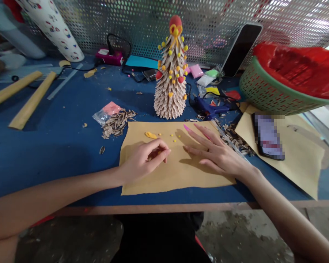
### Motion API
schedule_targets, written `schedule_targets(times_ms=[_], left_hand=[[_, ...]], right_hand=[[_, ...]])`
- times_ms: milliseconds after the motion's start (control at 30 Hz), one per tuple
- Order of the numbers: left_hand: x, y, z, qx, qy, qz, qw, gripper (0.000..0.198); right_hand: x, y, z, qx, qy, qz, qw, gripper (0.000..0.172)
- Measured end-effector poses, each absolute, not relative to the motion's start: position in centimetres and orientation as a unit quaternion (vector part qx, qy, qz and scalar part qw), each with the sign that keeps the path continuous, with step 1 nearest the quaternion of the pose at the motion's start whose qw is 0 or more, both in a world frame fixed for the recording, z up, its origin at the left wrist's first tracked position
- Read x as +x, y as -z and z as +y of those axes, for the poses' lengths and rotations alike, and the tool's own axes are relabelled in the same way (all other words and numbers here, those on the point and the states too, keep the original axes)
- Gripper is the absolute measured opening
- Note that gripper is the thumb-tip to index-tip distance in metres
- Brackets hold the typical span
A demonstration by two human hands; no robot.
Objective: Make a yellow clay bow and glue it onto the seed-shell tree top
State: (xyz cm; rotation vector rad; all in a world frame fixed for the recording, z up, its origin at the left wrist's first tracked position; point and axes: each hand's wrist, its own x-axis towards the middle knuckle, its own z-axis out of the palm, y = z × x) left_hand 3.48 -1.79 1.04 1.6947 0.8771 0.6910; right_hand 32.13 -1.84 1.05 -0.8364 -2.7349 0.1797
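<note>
My left hand (146, 157) rests over a sheet of brown paper (178, 179), its thumb and fingers pinched together; whatever they hold is hidden. Fingers spread, my right hand (219, 155) lies low over the right part of the same sheet. Between the hands and the sheet's far edge are a flattened piece of yellow clay (150, 135) and several tiny yellow balls (174, 141). Just behind the paper stands an upright cone-shaped tree (170, 84) covered in pale seed shells, dotted with yellow, orange and red balls and topped by a red piece with a yellow bow.
Sunflower seed shells (116, 124) lie beside a bag of pink clay (111, 108). Right of the tree are a blue glue gun (212, 107) and clay packets (207, 80). A green basket (279, 91), a phone (268, 137) and a leaning phone (242, 49) occupy the right.
</note>
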Motion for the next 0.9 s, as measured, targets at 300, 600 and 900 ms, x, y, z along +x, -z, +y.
schedule_targets(times_ms=[300, 600, 900], left_hand=[[3.37, -0.97, -1.81, 0.703, -0.285, 0.369, 0.537, 0.018], [3.48, -0.77, -1.76, 0.708, -0.288, 0.368, 0.530, 0.019], [3.41, -0.73, -1.72, 0.711, -0.288, 0.367, 0.526, 0.018]], right_hand=[[32.46, -1.47, -2.11, -0.240, -0.025, -0.951, 0.195, 0.037], [32.32, -1.38, -2.06, -0.261, -0.047, -0.947, 0.180, 0.034], [32.38, -1.50, -2.18, -0.260, -0.047, -0.942, 0.209, 0.027]])
